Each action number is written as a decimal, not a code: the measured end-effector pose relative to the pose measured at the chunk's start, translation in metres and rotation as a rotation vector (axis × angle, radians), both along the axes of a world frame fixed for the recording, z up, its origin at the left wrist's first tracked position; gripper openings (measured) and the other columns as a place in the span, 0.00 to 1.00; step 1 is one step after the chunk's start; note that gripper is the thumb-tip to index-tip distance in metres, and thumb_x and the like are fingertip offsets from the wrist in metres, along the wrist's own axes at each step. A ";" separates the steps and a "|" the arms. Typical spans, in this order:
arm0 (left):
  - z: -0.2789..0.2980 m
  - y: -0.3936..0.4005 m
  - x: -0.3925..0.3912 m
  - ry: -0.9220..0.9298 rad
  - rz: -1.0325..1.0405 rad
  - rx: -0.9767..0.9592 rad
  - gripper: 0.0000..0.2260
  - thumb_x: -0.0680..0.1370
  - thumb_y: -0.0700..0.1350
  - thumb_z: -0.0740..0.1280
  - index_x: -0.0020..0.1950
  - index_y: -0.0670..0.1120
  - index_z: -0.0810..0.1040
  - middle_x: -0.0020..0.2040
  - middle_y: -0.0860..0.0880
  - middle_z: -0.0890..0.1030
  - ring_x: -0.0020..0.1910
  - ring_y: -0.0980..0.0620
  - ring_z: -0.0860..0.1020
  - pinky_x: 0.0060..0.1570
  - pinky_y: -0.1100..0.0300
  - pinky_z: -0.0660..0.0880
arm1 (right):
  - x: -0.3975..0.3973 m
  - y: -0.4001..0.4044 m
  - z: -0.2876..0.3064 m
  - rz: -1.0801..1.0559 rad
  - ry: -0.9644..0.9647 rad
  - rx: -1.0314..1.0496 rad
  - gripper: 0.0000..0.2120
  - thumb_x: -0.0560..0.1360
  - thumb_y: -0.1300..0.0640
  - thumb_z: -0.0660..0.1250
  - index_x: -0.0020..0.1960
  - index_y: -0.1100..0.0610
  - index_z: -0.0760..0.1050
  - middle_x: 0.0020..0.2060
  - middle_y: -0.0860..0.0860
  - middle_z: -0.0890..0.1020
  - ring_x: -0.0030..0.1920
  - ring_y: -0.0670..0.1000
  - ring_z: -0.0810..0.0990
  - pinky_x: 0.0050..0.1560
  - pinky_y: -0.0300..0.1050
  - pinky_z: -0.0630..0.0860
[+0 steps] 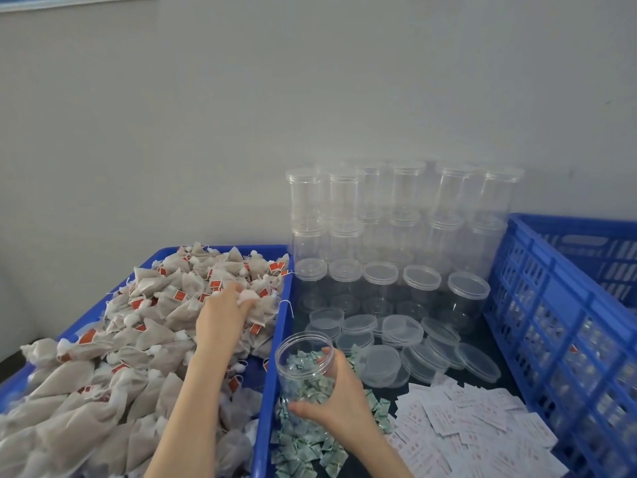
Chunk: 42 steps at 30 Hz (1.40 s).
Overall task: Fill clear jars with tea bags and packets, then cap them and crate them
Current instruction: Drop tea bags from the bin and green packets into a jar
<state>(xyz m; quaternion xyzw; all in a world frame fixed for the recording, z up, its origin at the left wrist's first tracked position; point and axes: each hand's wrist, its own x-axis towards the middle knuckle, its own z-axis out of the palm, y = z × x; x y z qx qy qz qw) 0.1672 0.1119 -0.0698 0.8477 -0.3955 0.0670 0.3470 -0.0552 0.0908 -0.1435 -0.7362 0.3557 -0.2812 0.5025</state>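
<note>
My left hand (224, 312) fingers curled into the tea bags (113, 343); my right hand (336, 396) fingers gripped the uncapped jar (305, 365), near centre.

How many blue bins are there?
2. A blue tray of tea bags sits on the left; a slotted blue crate stands on the right. Others may be out of view.

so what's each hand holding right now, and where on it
The right hand grips an open clear jar round its side wall. The left hand reaches into the tea bags; its grasp cannot be told.
</note>
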 end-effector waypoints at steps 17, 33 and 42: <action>0.030 0.001 -0.054 0.386 -0.797 -0.064 0.12 0.78 0.43 0.67 0.38 0.59 0.81 0.33 0.55 0.79 0.30 0.62 0.73 0.32 0.69 0.71 | 0.006 -0.003 -0.004 0.023 -0.014 -0.012 0.40 0.55 0.42 0.79 0.63 0.39 0.66 0.58 0.38 0.79 0.58 0.36 0.76 0.58 0.36 0.74; 0.021 0.000 -0.071 0.309 -0.982 0.317 0.07 0.74 0.43 0.69 0.46 0.56 0.81 0.43 0.57 0.84 0.44 0.60 0.81 0.47 0.70 0.73 | 0.006 -0.010 -0.011 -0.037 -0.084 -0.017 0.41 0.55 0.44 0.82 0.62 0.33 0.65 0.57 0.34 0.78 0.57 0.37 0.78 0.50 0.33 0.76; 0.022 -0.006 -0.052 0.366 -0.674 -0.045 0.09 0.78 0.41 0.66 0.46 0.56 0.79 0.44 0.58 0.83 0.44 0.59 0.82 0.36 0.65 0.78 | 0.008 -0.012 -0.010 -0.042 -0.093 0.001 0.43 0.53 0.41 0.80 0.64 0.35 0.64 0.58 0.28 0.74 0.60 0.30 0.72 0.53 0.24 0.68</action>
